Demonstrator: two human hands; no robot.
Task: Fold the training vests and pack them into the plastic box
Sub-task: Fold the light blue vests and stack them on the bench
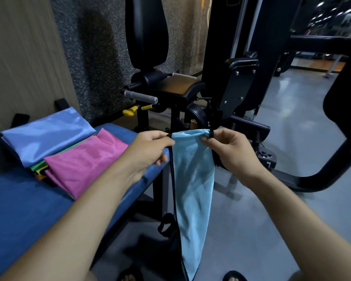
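A light blue mesh vest [193,179] with black trim hangs lengthwise in the air in front of me, its lower end near the floor. My left hand [150,151] pinches its top left corner and my right hand [229,151] pinches its top right corner. On the blue bench [18,209] at left lies a folded pink vest [83,161], a folded blue vest [47,134] behind it, and green and orange folded pieces [40,168] between them. No plastic box is in view.
A black gym machine [237,88] with a padded seat, grey handles and a yellow knob stands right behind the hanging vest. The grey floor [282,220] spreads to the right. A wooden wall panel [22,57] rises behind the bench. My sandalled feet show at the bottom edge.
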